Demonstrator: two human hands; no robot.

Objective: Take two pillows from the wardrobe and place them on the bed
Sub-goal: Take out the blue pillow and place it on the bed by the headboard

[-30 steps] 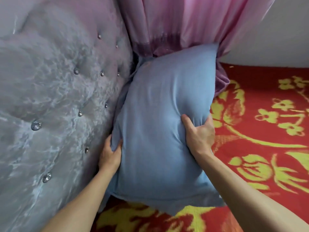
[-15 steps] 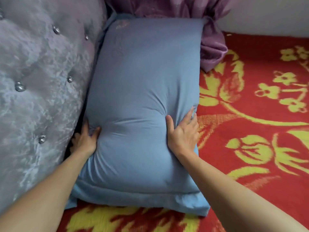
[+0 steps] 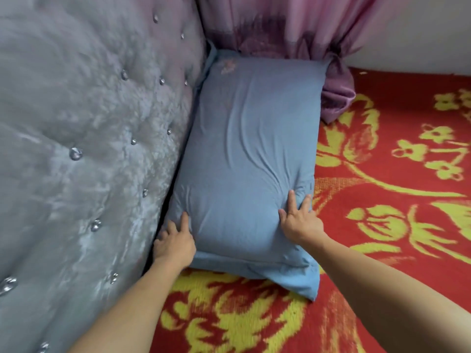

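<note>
Our blue pillow (image 3: 244, 159) lay flat on the red-and-yellow floral bedspread (image 3: 382, 225), one long side against the tufted grey headboard (image 3: 89, 149), its far end touching the pink curtain (image 3: 293, 26). Our left hand (image 3: 175, 243) and right hand (image 3: 300, 220) rested with fingers spread loose on its near corners, gripping nothing. We judged it soft, light and easily dented, best lifted by its long sides.

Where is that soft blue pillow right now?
The blue pillow lies flat on the red-and-yellow floral blanket, against the grey tufted headboard on its left, its far end touching the pink curtain.
</note>
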